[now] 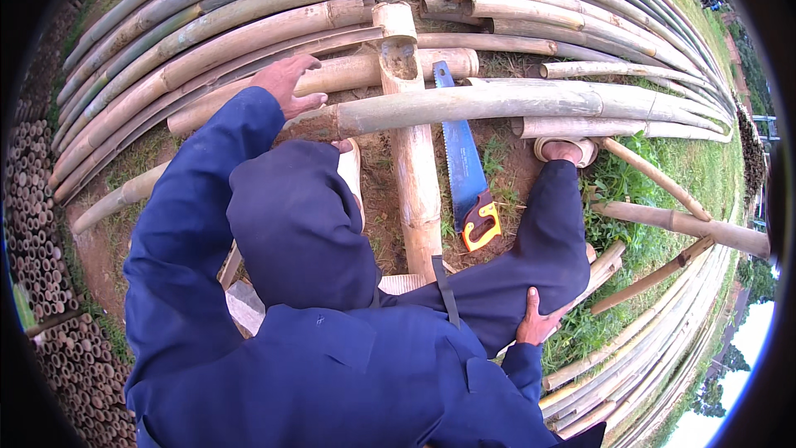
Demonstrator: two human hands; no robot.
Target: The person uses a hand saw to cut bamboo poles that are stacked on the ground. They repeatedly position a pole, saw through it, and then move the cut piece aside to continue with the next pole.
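Note:
My left hand (290, 87) is open, thumb and fingers spread, just above the near end of a thick bamboo pole (473, 108). I cannot tell whether it touches the bamboo. That pole lies crosswise over a lengthwise bamboo piece (417, 191), which has a hollow cut near its far end. Against the underside of my bent right leg rests my right hand (537, 318), thumb up and fingers partly visible, with nothing seen in it. A handsaw (464, 162) with a blue blade and a yellow-and-dark handle lies between my feet, its tip near the crosswise pole.
Long bamboo poles (265, 25) lie in rows ahead, more (647, 340) at the right. Stacked bamboo ends (37, 224) stand at the far left. Slanting bamboo props (655, 178) meet a rail at the right. My sandalled right foot (564, 152) is beside the crosswise pole.

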